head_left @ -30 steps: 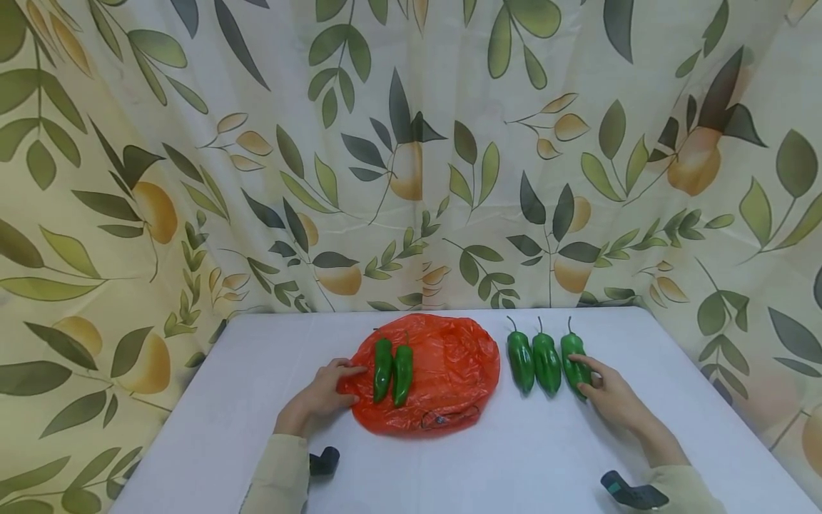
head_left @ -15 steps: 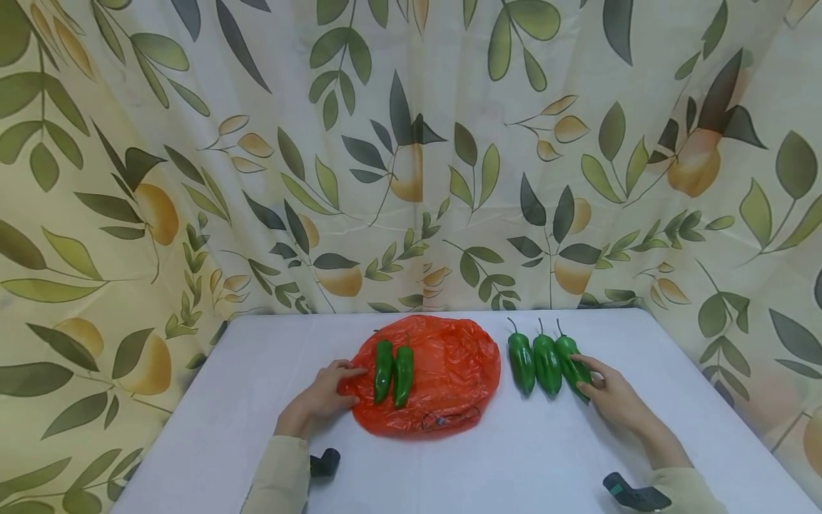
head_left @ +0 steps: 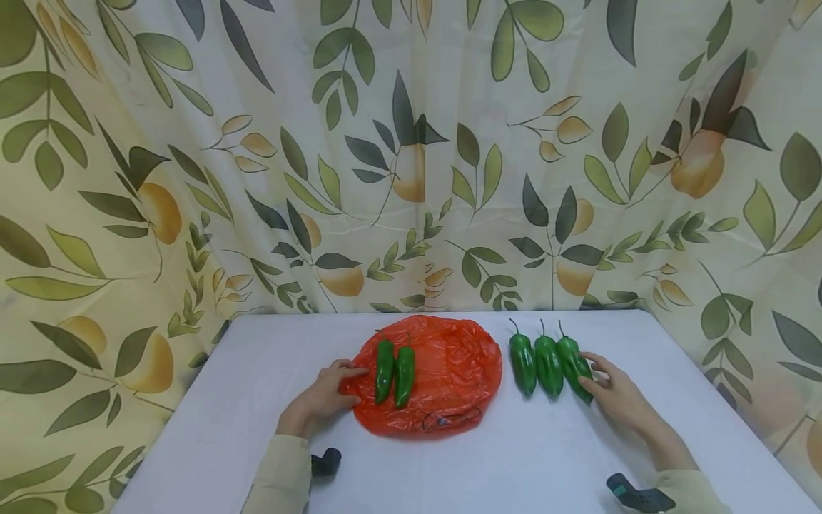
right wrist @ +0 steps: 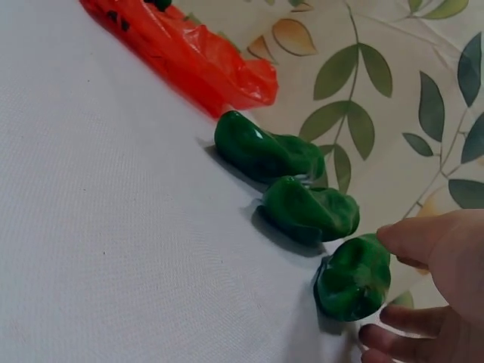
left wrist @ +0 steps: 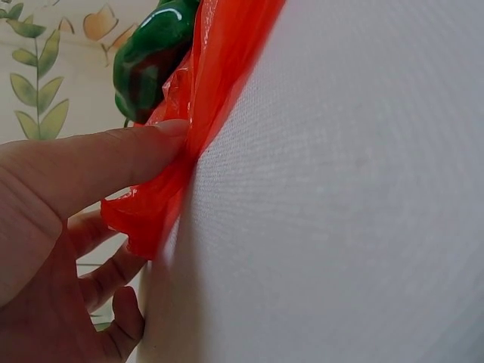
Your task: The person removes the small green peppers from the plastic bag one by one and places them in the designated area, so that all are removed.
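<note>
A crumpled red plastic bag (head_left: 459, 357) lies flat on the table with two green peppers (head_left: 404, 376) side by side on its left part. My left hand (head_left: 324, 392) holds the bag's left edge, which bunches between thumb (left wrist: 155, 144) and fingers. To the right of the bag three more green peppers lie in a row, stems pointing away: the left one (head_left: 523, 364), the middle one (head_left: 549, 365) and the right one (head_left: 576, 370). My right hand (head_left: 616, 396) is at the right pepper, thumb (right wrist: 401, 236) right at its surface and fingers loosely spread beside it.
A white cloth covers the table (head_left: 449, 478). Behind it hangs a leaf-and-fruit patterned curtain (head_left: 449, 178). Dark camera mounts (head_left: 325, 462) stick out from both sleeves.
The right pepper's stem end has swung left toward the middle pepper. Since then my right hand has eased slightly rightward, its fingers loosening. The left hand stays on the bag.
</note>
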`<state>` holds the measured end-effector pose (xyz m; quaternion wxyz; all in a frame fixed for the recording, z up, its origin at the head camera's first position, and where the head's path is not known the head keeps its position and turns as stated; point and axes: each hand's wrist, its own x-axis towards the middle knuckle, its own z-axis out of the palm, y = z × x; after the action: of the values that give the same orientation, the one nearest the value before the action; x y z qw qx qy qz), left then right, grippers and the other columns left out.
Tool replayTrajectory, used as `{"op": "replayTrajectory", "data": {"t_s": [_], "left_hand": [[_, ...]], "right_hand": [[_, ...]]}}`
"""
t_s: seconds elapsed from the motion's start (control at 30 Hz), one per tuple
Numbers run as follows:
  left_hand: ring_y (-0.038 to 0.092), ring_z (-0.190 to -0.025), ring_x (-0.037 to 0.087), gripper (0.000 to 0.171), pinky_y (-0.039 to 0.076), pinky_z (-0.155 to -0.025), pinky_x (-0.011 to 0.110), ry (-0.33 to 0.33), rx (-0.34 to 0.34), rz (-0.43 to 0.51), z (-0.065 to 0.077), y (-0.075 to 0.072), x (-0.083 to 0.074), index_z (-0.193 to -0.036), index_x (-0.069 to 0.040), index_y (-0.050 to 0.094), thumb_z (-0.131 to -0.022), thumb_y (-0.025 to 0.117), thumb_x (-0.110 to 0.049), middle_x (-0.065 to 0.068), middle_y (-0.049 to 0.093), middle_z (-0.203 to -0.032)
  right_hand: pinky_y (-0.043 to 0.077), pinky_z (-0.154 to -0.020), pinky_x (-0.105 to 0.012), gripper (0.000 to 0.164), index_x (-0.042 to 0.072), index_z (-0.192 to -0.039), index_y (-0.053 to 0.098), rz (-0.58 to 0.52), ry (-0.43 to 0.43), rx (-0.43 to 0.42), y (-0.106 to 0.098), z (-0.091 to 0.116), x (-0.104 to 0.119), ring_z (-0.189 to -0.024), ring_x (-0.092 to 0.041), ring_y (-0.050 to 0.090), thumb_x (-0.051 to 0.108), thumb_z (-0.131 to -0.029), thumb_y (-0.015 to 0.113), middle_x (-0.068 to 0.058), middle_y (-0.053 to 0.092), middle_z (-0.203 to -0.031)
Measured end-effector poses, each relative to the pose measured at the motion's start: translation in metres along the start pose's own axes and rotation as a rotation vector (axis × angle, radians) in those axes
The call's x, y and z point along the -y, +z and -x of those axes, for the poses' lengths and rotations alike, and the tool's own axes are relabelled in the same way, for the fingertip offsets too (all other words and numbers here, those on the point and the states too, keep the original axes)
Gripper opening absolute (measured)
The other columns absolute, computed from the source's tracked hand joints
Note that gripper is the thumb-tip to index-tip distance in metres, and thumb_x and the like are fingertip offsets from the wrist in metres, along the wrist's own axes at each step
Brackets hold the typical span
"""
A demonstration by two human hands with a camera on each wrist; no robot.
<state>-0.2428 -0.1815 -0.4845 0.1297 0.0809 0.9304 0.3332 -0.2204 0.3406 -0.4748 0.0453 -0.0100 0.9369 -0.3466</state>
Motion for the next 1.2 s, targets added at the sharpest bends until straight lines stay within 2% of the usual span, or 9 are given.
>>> {"op": "replayTrajectory", "data": {"t_s": [0.13,0.33,0.53,1.2], "left_hand": [[0.038,-0.138,0.034,0.056,0.050,-0.103,0.061,0.000,0.001,0.006,-0.001,0.000,0.001,-0.140,-0.023,0.062,-0.087,0.077,-0.015,0.010,0.044,-0.150],[0.039,-0.136,0.032,0.055,0.046,-0.107,0.062,0.013,0.002,0.001,-0.002,0.001,0.002,-0.141,-0.023,0.061,-0.088,0.075,-0.013,0.008,0.045,-0.149],[0.039,-0.136,0.033,0.054,0.046,-0.106,0.063,0.015,-0.002,-0.010,-0.002,0.000,0.001,-0.140,-0.022,0.061,-0.088,0.075,-0.014,0.010,0.045,-0.149],[0.038,-0.138,0.035,0.055,0.046,-0.107,0.063,0.021,0.003,0.003,-0.003,0.002,0.003,-0.141,-0.021,0.061,-0.088,0.075,-0.014,0.011,0.043,-0.150]], "right_hand": [[0.042,-0.099,-0.076,0.064,-0.001,-0.156,0.023,0.008,0.023,-0.004,-0.001,0.000,0.001,-0.131,-0.065,0.039,0.029,-0.106,0.048,-0.046,0.027,-0.149],[0.037,-0.099,-0.079,0.065,-0.005,-0.155,0.024,0.020,-0.020,-0.037,-0.003,0.001,0.005,-0.131,-0.066,0.035,0.029,-0.106,0.049,-0.047,0.026,-0.149],[0.036,-0.099,-0.080,0.065,-0.005,-0.154,0.025,0.018,-0.043,-0.061,-0.004,0.002,0.009,-0.131,-0.067,0.033,0.030,-0.105,0.051,-0.046,0.025,-0.150],[0.041,-0.099,-0.077,0.064,-0.004,-0.154,0.028,-0.001,-0.096,-0.089,-0.004,0.010,0.026,-0.132,-0.063,0.035,0.028,-0.105,0.054,-0.043,0.029,-0.150]]}}
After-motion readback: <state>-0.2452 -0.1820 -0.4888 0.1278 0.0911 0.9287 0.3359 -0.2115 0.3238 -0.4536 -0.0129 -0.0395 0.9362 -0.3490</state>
